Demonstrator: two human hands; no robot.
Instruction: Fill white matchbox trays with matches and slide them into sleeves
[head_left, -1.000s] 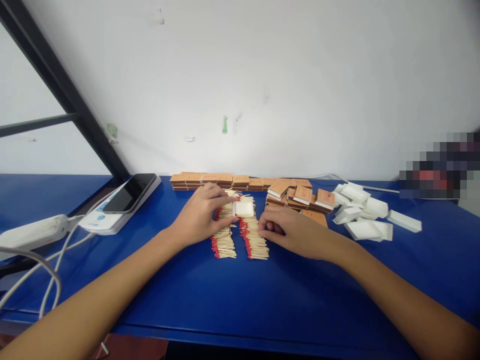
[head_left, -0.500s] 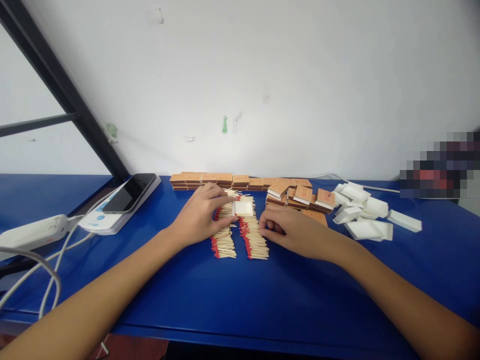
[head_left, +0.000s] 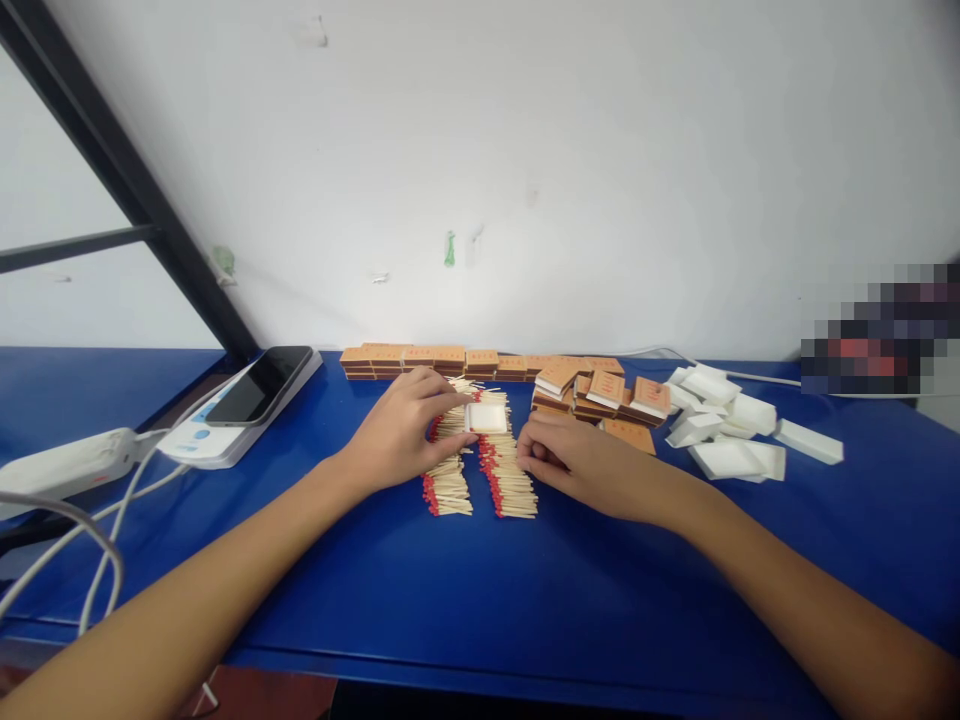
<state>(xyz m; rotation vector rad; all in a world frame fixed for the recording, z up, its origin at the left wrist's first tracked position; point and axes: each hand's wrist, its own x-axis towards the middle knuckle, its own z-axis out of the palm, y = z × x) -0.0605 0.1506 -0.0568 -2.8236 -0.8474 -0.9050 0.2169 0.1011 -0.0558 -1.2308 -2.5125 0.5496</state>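
I find the left hand (head_left: 405, 428) pinching the matchbox tray (head_left: 487, 418), long axis three-to-nine, at eleven o'clock from the right hand (head_left: 585, 460), whose grip I cannot tell.

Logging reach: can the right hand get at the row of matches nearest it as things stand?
Likely yes: the right hand sits at the plain stick ends of that row of matches, with nothing visible between them. Contact is unclear.

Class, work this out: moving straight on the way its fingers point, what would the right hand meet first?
Most likely the right row of red-headed matches, at the plain stick ends. The right hand looks close beside them, perhaps even touching; depth leaves that unclear.
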